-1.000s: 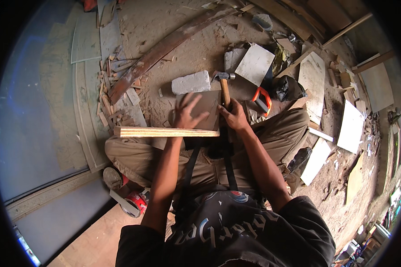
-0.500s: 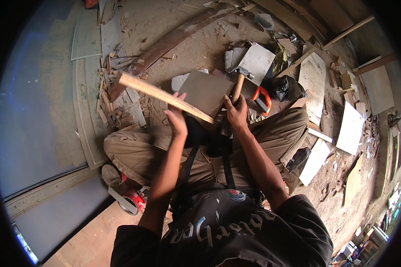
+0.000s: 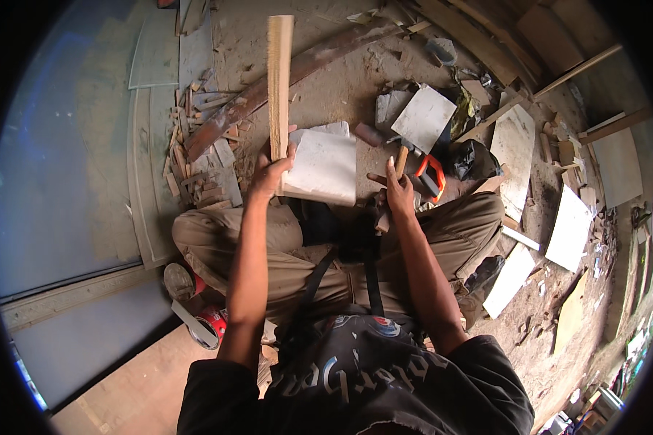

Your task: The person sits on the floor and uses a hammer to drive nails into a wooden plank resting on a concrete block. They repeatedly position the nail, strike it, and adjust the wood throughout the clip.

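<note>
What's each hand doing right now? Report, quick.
Left hand: closed on the wood strip, held upright.
Right hand: closed on the hammer handle.

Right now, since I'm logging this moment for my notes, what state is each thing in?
Wooden strip: held upright, gripped at its lower end.
Left hand: closed around the strip.
Right hand: closed on the hammer handle.
Hammer: head down by the ground.
Grey slab: lying flat.
Orange-handled saw: lying on the ground.
</note>
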Tool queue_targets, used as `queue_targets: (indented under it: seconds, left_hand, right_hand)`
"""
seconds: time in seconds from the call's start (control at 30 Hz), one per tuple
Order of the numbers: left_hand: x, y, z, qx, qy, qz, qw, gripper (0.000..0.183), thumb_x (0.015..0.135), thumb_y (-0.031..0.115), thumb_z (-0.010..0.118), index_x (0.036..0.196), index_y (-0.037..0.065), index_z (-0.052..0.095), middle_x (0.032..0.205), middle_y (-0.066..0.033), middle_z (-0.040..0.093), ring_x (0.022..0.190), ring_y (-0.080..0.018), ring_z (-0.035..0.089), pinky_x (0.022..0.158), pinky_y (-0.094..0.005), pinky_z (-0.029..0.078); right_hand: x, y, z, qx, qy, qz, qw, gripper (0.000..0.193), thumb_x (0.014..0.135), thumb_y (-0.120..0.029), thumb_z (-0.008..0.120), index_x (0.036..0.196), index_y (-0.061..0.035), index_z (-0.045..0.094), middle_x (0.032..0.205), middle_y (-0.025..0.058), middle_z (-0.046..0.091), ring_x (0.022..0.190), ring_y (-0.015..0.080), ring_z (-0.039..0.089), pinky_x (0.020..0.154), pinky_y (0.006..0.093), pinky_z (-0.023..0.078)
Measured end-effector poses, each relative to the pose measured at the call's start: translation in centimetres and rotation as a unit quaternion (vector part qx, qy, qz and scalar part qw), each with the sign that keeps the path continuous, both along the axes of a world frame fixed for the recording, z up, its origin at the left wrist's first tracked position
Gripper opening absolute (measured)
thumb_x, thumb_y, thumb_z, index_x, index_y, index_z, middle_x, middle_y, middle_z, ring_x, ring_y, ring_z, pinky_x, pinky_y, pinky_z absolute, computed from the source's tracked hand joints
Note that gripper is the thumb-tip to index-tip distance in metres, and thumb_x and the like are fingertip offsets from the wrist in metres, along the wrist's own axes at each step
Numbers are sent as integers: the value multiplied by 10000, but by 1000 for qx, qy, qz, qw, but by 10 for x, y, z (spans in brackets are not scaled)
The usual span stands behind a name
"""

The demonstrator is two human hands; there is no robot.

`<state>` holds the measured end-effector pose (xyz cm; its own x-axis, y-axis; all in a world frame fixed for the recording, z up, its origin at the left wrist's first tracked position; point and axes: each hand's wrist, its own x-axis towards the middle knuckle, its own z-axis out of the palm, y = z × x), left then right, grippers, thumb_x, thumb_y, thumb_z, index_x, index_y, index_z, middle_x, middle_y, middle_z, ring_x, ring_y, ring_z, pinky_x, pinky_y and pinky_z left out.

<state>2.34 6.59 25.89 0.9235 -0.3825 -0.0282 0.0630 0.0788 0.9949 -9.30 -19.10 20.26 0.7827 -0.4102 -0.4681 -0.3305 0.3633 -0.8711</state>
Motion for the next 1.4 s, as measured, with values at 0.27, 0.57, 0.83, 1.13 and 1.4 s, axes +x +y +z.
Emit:
queue_targets:
  seconds: [0.27, 0.57, 0.83, 1.13, 1.4]
  left_hand:
    - [59, -21, 7, 120, -54, -136, 982, 364, 730, 203, 541, 997, -7, 674, 745, -19, 588, 715, -114, 520, 650, -257, 416]
    - [140, -74, -5, 440, -110, -210, 866, 429, 751, 363, 646, 1013, 26, 674, 888, -188, 685, 885, -274, 658, 791, -373, 493]
    - [118, -63, -56, 346, -61, 149, 924, 656, 740, 301, 732, 1278, -14, 529, 1246, -238, 584, 1170, -340, 562, 976, -399, 435]
    - [106, -63, -66, 29, 222, 33, 974, 289, 759, 266, 703, 932, 37, 667, 858, -78, 676, 771, -204, 637, 751, -303, 481]
    - [41, -52, 76, -48, 349, -70, 933, 372, 870, 352, 645, 1058, 31, 628, 900, -103, 683, 783, -215, 661, 726, -338, 538]
  right_hand:
    - [-12, 30, -34, -109, 53, 103, 987, 498, 869, -446, 684, 861, 45, 602, 583, 73, 570, 457, 154, 568, 433, 307, 441]
    - [-21, 51, -5, -300, -54, 160, 939, 345, 940, -248, 583, 1111, 36, 488, 773, 281, 607, 702, 422, 636, 609, 449, 480]
    - [-9, 49, -1, -297, -89, 199, 930, 310, 941, -179, 576, 1153, 19, 468, 815, 291, 616, 783, 451, 635, 638, 451, 479]
    - [5, 37, 13, -301, -99, 174, 932, 312, 978, -220, 530, 1170, 24, 492, 767, 262, 604, 664, 378, 624, 594, 424, 466]
    - [-20, 40, 95, -322, -220, 198, 899, 323, 938, -114, 588, 1198, 52, 491, 810, 247, 621, 691, 366, 648, 612, 404, 489]
